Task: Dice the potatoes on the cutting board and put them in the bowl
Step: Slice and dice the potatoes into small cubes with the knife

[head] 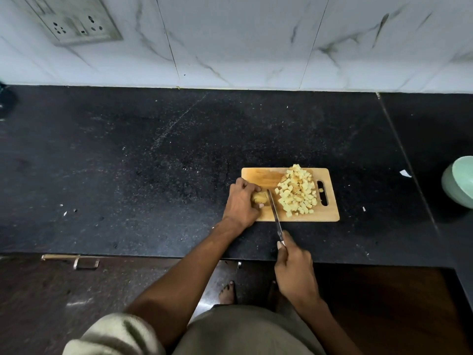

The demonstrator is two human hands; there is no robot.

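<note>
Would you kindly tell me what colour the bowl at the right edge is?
The bowl is pale mint green, seen in the head view.

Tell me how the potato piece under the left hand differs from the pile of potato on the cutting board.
The potato piece is one uncut chunk; the pile is many small cubes. The piece is held in the grip of the left hand, with the knife blade against it; the pile lies loose and untouched. The piece sits at the left of the cutting board; the pile covers the right part, by the handle slot. Both are pale yellow and rest on the board.
</note>
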